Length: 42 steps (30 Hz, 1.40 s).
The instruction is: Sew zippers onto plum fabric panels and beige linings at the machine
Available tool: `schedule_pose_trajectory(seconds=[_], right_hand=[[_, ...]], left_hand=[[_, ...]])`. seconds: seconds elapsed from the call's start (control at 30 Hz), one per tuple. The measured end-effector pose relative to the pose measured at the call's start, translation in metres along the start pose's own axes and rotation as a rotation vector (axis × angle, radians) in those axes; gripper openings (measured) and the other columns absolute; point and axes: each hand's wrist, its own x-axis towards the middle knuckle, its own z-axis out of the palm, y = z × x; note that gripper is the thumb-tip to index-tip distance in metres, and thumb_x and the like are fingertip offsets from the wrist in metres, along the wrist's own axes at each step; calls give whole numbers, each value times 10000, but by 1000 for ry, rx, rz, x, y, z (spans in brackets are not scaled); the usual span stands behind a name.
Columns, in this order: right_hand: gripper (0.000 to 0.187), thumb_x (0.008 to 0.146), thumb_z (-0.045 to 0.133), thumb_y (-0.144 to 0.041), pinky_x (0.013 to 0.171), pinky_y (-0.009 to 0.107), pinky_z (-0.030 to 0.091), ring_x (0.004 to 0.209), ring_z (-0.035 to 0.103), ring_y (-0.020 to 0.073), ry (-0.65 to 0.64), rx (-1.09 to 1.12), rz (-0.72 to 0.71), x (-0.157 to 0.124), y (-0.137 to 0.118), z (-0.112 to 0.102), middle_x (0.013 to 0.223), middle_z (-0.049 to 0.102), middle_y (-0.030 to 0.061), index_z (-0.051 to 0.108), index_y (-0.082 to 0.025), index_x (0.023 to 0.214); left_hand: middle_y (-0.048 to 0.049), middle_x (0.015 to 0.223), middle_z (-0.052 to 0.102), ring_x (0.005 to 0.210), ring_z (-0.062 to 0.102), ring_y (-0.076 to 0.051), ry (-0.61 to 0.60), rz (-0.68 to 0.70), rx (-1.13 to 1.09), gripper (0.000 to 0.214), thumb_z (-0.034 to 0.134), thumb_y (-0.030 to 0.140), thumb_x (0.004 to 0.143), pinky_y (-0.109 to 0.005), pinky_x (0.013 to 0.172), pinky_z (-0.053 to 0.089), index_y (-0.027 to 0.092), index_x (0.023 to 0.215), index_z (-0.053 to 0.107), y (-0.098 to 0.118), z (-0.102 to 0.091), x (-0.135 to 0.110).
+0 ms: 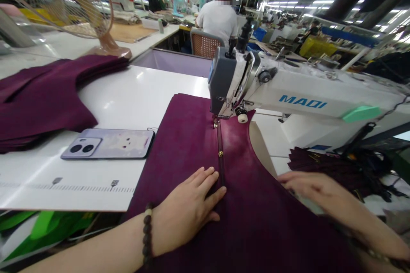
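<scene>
A dark purple fabric piece [192, 136] lies on the white table under the head of a white sewing machine [297, 98]. A zipper strip [220, 153] runs down the fabric from the presser foot [215, 123] toward me. My left hand [188, 207] lies flat on the fabric just left of the zipper, fingers stretched out and close together. My right hand [312, 185] rests flat at the fabric's right curved edge, fingers extended and a little blurred. Neither hand holds anything.
A phone [109, 143] lies face down on the white table [128, 94] left of the fabric. A stack of purple pieces [41, 98] sits at far left, a fan [80, 4] behind it. Dark trims [336, 166] lie under the machine arm. A person sits at the back.
</scene>
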Motion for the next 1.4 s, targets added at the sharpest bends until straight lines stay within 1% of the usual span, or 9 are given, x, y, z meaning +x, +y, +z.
schedule_pose_trajectory(seconds=[0.07,0.13,0.2,0.27,0.37,0.43,0.73,0.93,1.4], right_hand=[[279,886,435,-365,569,260,545,686,645,171,47,-8,62,14,-11,-5,800,678,72,649,-231,767],[227,890,426,-311,729,284,552,831,641,174,81,-46,-8,28,-33,4,953,669,60,638,-233,914],[309,896,397,-253,913,328,488,1088,545,188,-48,-74,-231,39,-57,28,1211,560,67,550,-210,1161],[382,887,371,-176,959,366,459,1164,483,200,-95,-141,-345,46,-72,60,1287,494,99,476,-139,1253],[393,885,336,-127,982,400,436,1195,450,210,-90,-237,-366,49,-72,98,1287,489,122,473,-75,1250],[390,894,331,-137,996,409,419,1210,433,209,-91,-276,-343,48,-65,111,1296,482,119,470,-72,1253],[411,887,357,-151,1008,456,387,1218,424,200,-155,-278,-246,46,-64,108,1305,474,101,430,-122,1290],[403,877,388,-165,974,490,410,1197,444,225,-166,-348,-219,46,-68,110,1287,492,107,455,-93,1268],[409,877,408,-191,978,475,408,1190,446,221,-165,-407,-168,57,-67,111,1296,486,95,452,-96,1272]], left_hand=[[-170,1256,502,1194,447,-312,5,0,2,435,483,440,868,-472,998,380,184,1218,526,0,1,0],[-163,1261,499,1197,444,-306,16,0,10,434,483,439,869,-466,1000,379,193,1226,518,0,2,-1],[-156,1266,497,1201,441,-303,22,-4,26,438,497,436,863,-465,998,381,208,1237,507,-1,4,-1],[-153,1260,503,1199,444,-303,20,-10,44,448,502,450,856,-466,988,392,220,1240,503,-1,5,-2],[-160,1250,510,1194,452,-297,13,-6,68,459,469,479,863,-461,970,412,218,1240,503,-1,6,-2],[-163,1255,504,1196,451,-292,22,0,84,467,452,487,868,-458,968,415,214,1243,500,-1,6,-2],[-158,1258,506,1183,464,-298,5,15,79,498,467,519,844,-450,957,431,214,1235,509,-4,4,-1],[-160,1250,510,1186,460,-305,-2,22,65,495,451,522,851,-453,953,431,218,1237,506,-6,3,-2],[-151,1254,504,1190,453,-284,75,43,131,504,399,531,870,-431,981,392,197,1232,505,-16,5,4]])
